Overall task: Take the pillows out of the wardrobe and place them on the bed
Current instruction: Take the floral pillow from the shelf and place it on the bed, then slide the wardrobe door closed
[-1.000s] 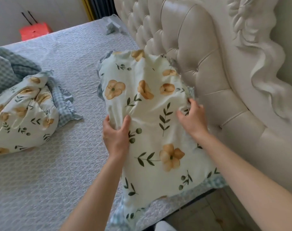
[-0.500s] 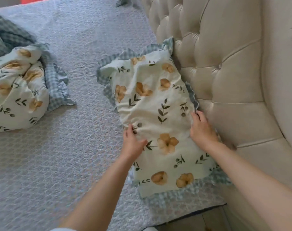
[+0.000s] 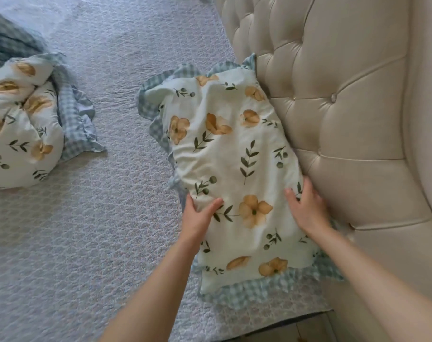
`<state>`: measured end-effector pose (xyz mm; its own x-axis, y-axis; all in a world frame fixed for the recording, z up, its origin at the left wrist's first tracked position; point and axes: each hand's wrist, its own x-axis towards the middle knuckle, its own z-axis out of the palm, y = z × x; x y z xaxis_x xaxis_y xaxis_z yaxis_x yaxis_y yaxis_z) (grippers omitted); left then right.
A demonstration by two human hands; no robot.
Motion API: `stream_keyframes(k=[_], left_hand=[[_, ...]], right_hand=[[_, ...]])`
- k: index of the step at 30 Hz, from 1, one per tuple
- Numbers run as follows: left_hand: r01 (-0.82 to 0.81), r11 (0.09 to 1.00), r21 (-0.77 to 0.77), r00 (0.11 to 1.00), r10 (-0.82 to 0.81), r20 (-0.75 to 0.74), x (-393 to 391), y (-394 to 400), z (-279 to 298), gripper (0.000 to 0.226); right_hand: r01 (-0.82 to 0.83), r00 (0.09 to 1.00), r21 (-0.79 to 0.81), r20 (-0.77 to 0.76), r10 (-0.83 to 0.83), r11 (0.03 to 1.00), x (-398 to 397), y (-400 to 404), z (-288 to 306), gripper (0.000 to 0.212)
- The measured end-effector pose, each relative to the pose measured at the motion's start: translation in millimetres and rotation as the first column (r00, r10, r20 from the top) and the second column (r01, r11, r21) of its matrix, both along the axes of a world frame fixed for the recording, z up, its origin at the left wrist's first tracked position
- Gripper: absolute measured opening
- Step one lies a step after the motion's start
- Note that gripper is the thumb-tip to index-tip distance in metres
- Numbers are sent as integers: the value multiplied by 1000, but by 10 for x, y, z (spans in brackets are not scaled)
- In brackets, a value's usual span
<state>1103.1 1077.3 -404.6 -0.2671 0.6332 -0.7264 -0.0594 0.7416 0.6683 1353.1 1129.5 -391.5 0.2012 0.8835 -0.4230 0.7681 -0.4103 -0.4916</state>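
A cream pillow (image 3: 234, 156) with orange flowers, green sprigs and a blue checked frill lies flat on the bed (image 3: 99, 230), its long right side against the headboard. My left hand (image 3: 197, 215) grips the pillow's left edge, thumb on top. My right hand (image 3: 306, 208) lies on the pillow's right side, fingers curled over the edge beside the headboard. A second pillow (image 3: 20, 134) of the same pattern lies crumpled at the left of the bed.
The tufted beige headboard (image 3: 345, 119) fills the right side. A blue checked blanket (image 3: 7, 43) is bunched behind the second pillow. The grey quilted cover spreads between the two pillows. A strip of floor (image 3: 306, 333) shows at the bed's near edge.
The pillow went from held upright against the headboard to lying flat on the bed. Both hands came down with it and stayed at its sides.
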Motion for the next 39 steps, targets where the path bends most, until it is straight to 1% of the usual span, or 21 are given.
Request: stream_keyframes(k=[2, 3, 4, 6, 8, 11, 13, 16, 21, 23, 26, 29, 33, 37, 39], left_hand=[[34, 999, 4, 998, -33, -46, 93, 82, -2, 120], [39, 999, 1, 997, -39, -62, 115, 118, 0, 123], [44, 999, -8, 996, -44, -73, 116, 144, -20, 123], [80, 996, -31, 993, -82, -86, 96, 131, -28, 119], [129, 991, -38, 985, -132, -113, 105, 80, -54, 115], [175, 983, -47, 962, -181, -203, 217, -19, -34, 103], [183, 982, -36, 957, -187, -223, 249, -76, -10, 100], [212, 977, -26, 948, -212, -239, 230, -174, 21, 97], [316, 948, -42, 862, -305, -404, 307, -479, 154, 82], [351, 936, -26, 847, -329, -417, 292, -629, 203, 75], [393, 920, -3, 850, -364, -381, 178, -878, 310, 64], [352, 936, 28, 878, -320, -357, 16, -1154, 479, 50], [239, 967, 88, 887, -181, -424, -247, -1659, 778, 38], [55, 993, 106, 877, 3, -481, -580, -2369, 1007, 32], [-74, 990, 124, 845, 128, -519, -758, -2777, 1113, 30]], right_hand=[[12, 999, 88, 37, -15, 996, 47, 30, 49, 63], [-8, 999, 89, 40, 4, 996, 60, 45, 50, 63], [-43, 998, 57, 50, 40, 997, 63, 49, 41, 66], [-89, 992, -48, 87, 93, 995, 24, 26, 8, 74], [-89, 984, -92, 144, 102, 992, -35, 1, -9, 76], [-103, 948, -91, 293, 125, 991, -104, -51, 11, 74], [-145, 912, -48, 380, 152, 988, -131, -117, 28, 73], [-238, 870, 12, 447, 207, 971, -135, -252, 42, 73], [-328, 840, -34, 448, 308, 944, -174, -458, 194, 76], [-375, 845, -7, 409, 345, 927, -266, -527, 291, 74], [-453, 853, 28, 306, 424, 891, -505, -650, 443, 66], [-565, 812, 76, 227, 537, 822, -800, -838, 591, 58], [-700, 713, 147, 181, 677, 699, -1228, -1175, 757, 46], [-802, 590, 212, 144, 794, 558, -1718, -1603, 888, 42], [-846, 512, 236, 107, 852, 479, -1993, -1861, 978, 41]])
